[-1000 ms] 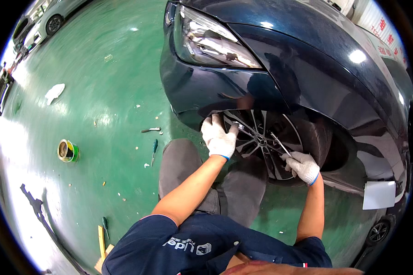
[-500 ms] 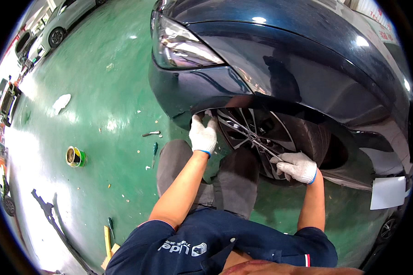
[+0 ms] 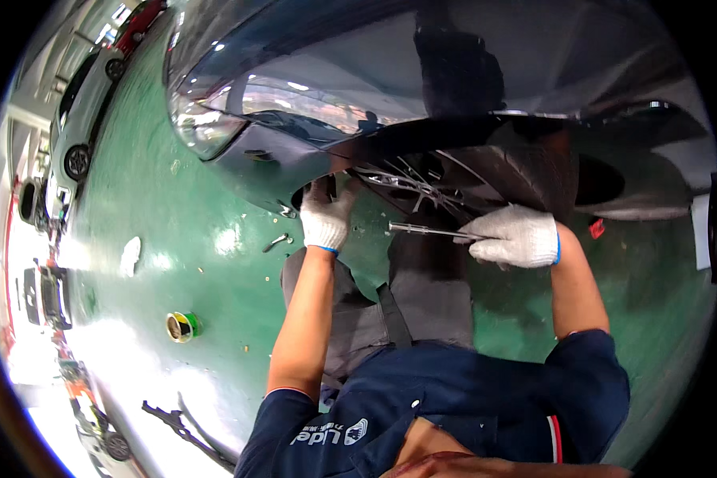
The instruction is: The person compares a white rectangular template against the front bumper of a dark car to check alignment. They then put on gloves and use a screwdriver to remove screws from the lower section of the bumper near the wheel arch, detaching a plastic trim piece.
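Observation:
My left hand [image 3: 326, 221], in a white knit glove with a blue cuff, reaches up to the front edge of the wheel arch on a dark blue car [image 3: 526, 72]. Its thumb and fingers point upward, spread apart, with the fingertips dark in the shadow of the arch. In my right hand [image 3: 519, 237], gloved alike, is a slim metal rod tool with a thicker cylindrical end. The rod [image 3: 422, 230] lies nearly level above my knee, its thick end pointing left, clear of the wheel. Behind it, the spoked wheel [image 3: 422, 187] sits partly hidden under the fender.
A small ratchet-like tool [image 3: 276, 243] lies on the green floor left of my knee. Farther left are a yellow-green tub [image 3: 183, 327], a white cloth [image 3: 131, 257] and a long black strip [image 3: 185, 434]. A red piece [image 3: 597, 229] lies beside the tyre; parked cars line the far left.
My right hand has drawn the rod off the wheel's front and swung it level, pointing left. My left hand stays at the arch edge. The whole view has shifted and turned.

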`<state>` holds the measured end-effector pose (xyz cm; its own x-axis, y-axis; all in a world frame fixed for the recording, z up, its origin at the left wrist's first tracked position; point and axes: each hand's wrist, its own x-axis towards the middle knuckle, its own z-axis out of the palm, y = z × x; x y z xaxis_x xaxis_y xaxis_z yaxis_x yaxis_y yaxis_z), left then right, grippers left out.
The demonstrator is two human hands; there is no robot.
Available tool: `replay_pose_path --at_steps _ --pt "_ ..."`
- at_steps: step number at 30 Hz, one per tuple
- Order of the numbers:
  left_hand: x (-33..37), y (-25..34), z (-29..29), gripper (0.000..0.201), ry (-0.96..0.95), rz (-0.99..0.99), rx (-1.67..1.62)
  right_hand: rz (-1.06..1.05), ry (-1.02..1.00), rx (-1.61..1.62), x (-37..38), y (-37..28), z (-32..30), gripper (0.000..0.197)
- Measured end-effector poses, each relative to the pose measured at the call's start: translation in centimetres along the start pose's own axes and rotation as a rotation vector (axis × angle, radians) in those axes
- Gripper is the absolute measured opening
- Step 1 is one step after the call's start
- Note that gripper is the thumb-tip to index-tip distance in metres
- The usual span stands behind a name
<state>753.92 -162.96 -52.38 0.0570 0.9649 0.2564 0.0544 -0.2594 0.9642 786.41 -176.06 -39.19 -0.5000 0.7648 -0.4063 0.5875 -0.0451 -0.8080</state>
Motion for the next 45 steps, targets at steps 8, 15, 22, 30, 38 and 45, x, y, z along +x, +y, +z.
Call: replay_pose_path --at_steps 8,15,22,30,38,45 --pt "3.3 0.0 1.8 0.029 -0.117 0.296 0.812 -0.262 0.06 -0.119 0.5 2.6 -0.2 0.038" --pt "1.2 -2.4 1.6 0.026 0.049 0.021 0.175 -0.136 0.125 0.378 5.3 2.3 4.4 0.033" --pt "1.5 -4.1 -1.1 0.02 -0.015 0.258 0.638 -0.344 0.329 0.514 18.7 2.2 9.1 0.031" --pt "0.1 -3.8 -2.1 0.022 0.17 -0.334 -0.228 -0.47 0.56 0.65 25.1 -1.0 11.0 0.03" --pt "-0.5 -5.8 -4.8 0.024 0.194 0.503 0.865 -0.53 0.909 0.372 27.9 -4.1 14.6 0.032" --pt "-0.6 -6.6 -4.3 0.019 0.131 -0.05 0.093 -0.344 0.797 0.451 28.1 -3.4 14.2 0.035"
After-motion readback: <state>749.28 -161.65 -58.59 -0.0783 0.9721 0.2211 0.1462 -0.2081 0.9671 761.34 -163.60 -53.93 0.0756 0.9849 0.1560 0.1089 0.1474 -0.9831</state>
